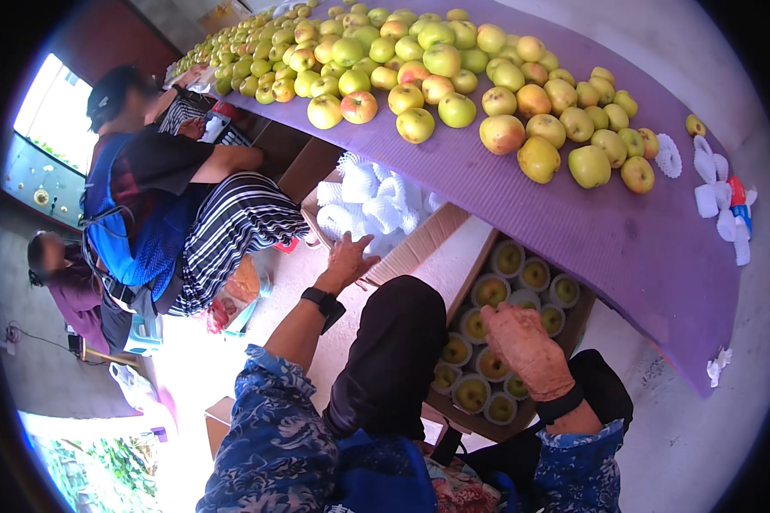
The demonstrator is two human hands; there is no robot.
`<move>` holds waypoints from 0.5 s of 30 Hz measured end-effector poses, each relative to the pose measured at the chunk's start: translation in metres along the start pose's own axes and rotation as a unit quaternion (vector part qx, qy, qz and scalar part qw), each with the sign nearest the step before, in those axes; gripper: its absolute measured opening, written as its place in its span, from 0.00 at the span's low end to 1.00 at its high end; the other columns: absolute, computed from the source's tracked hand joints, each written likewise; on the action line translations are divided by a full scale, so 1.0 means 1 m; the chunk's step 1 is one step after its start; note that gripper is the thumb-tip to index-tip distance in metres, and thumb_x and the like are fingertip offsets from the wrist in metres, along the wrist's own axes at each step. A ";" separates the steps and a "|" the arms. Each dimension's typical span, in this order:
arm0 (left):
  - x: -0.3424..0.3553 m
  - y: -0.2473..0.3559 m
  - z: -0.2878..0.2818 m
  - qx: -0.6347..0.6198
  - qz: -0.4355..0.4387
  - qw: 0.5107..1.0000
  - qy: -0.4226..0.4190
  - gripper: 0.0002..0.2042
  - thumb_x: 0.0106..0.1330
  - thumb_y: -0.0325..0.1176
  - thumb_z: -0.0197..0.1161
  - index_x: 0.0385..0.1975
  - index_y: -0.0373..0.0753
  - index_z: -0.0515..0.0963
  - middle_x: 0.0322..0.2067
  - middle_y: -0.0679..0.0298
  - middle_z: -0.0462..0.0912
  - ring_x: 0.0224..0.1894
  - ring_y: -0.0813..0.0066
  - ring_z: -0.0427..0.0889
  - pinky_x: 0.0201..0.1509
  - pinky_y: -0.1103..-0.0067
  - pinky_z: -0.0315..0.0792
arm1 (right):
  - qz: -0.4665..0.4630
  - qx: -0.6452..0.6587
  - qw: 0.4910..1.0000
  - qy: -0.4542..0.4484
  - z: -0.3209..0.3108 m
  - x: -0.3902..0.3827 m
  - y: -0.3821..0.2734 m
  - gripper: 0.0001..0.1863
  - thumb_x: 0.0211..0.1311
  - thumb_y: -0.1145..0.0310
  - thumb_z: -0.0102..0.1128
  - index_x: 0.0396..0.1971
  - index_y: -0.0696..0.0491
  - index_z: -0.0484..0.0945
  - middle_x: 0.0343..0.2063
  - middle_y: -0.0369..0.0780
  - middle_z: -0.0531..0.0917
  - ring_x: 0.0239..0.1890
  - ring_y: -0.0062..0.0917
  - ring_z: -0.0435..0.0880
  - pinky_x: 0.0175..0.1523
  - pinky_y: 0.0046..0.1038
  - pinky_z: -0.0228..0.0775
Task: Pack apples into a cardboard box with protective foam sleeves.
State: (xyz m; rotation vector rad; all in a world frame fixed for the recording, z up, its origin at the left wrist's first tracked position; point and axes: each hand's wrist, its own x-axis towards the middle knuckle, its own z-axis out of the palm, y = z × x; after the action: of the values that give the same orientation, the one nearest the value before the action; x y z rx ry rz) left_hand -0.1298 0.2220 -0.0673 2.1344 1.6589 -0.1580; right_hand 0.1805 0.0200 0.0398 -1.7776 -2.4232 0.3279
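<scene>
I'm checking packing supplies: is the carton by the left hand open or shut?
Open: the carton has no lid across its top, and white foam nets show inside, near the left hand.

Blue sleeves [269, 432] with pale leafy print, black left wristband [318, 297], black right wristband [561, 402], dark trousers [393, 350]

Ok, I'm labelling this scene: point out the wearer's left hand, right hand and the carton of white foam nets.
Left hand [346, 263], head view, back of the hand.
Right hand [530, 352], head view, back of the hand.
Carton of white foam nets [421, 246], head view, cardboard flap.
</scene>
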 end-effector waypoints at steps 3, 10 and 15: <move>0.007 0.007 0.011 0.076 -0.048 0.987 0.133 0.41 0.57 0.50 0.68 0.70 0.55 0.55 0.69 0.36 0.44 0.67 0.31 0.55 0.65 0.50 0.60 | -0.006 0.007 1.000 0.007 0.001 -0.004 0.003 0.10 0.55 0.70 0.56 0.38 0.54 0.74 0.33 0.44 0.78 0.40 0.37 0.79 0.46 0.37 0.70; 0.046 -0.010 0.002 -0.087 -0.107 0.971 0.194 0.61 0.47 0.60 0.73 0.72 0.40 0.38 0.68 0.29 0.39 0.70 0.29 0.43 0.70 0.53 0.52 | -0.024 -0.018 0.999 0.046 -0.003 -0.011 0.002 0.07 0.53 0.74 0.54 0.33 0.53 0.74 0.30 0.41 0.77 0.37 0.35 0.80 0.44 0.35 0.71; 0.073 -0.010 0.008 -0.167 -0.171 0.961 0.141 0.64 0.43 0.64 0.73 0.73 0.42 0.36 0.68 0.29 0.34 0.69 0.27 0.46 0.71 0.58 0.53 | -0.008 -0.055 0.997 0.056 -0.007 -0.012 -0.004 0.03 0.54 0.72 0.54 0.30 0.51 0.74 0.27 0.39 0.76 0.35 0.31 0.80 0.41 0.32 0.71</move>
State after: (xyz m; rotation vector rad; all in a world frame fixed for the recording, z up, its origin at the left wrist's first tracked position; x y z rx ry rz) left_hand -0.1179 0.2865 -0.1020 1.6669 2.0397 0.3193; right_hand 0.1818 0.0083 0.0484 -1.7663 -2.4192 0.0933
